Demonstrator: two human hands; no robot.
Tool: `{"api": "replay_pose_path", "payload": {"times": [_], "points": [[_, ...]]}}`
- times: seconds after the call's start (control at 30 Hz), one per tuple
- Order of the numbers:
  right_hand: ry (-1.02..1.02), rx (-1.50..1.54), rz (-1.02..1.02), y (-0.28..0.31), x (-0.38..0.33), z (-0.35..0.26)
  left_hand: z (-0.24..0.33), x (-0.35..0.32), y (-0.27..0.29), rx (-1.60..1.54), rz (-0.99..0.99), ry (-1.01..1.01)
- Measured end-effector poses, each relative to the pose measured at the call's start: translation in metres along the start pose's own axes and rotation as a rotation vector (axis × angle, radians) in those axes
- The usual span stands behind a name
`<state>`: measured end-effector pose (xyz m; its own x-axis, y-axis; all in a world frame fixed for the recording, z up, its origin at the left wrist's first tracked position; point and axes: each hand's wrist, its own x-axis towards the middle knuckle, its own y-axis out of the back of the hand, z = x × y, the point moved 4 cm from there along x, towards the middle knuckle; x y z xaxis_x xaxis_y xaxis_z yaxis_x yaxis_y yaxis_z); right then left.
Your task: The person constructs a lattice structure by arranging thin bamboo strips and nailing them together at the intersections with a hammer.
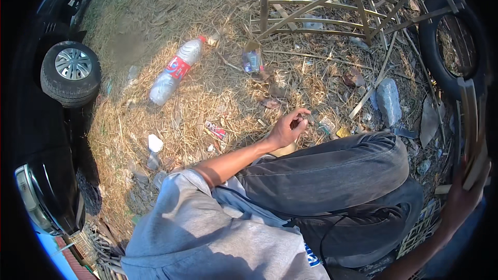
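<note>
I am squatting on ground covered with dry straw (207, 98). My left hand (287, 128) reaches forward past my knee in dark jeans (337, 168). Its fingers are curled just above the straw and litter, and thumb and fingertips meet around something small and dark that I cannot make out. My right hand (460, 194) is at the far right edge, in shadow. It grips a bundle of flat bamboo slats (473, 135) that stand upward from it.
A large plastic bottle (174, 72) with a red label lies to the left front, and a small crushed bottle (252, 61) sits further ahead. A bamboo lattice frame (337, 5) stands beyond. A tyre (450, 46) is at the right, a black car (70, 72) at the left.
</note>
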<state>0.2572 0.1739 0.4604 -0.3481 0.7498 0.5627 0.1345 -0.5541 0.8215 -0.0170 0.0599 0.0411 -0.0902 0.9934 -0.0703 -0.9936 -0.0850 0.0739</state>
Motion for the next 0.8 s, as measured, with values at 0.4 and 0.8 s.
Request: {"api": "replay_pose_path", "payload": {"times": [0.4, 0.8], "points": [[1.047, 0.612, -0.603, -0.261, -0.030, -0.449, 0.111, -0.104, 0.135, 0.030, 0.427, 0.024], [0.422, 0.799, -1.092, -0.322, 0.026, -0.471, 0.030, -0.059, 0.272, 1.164, 0.498, 0.181]]}}
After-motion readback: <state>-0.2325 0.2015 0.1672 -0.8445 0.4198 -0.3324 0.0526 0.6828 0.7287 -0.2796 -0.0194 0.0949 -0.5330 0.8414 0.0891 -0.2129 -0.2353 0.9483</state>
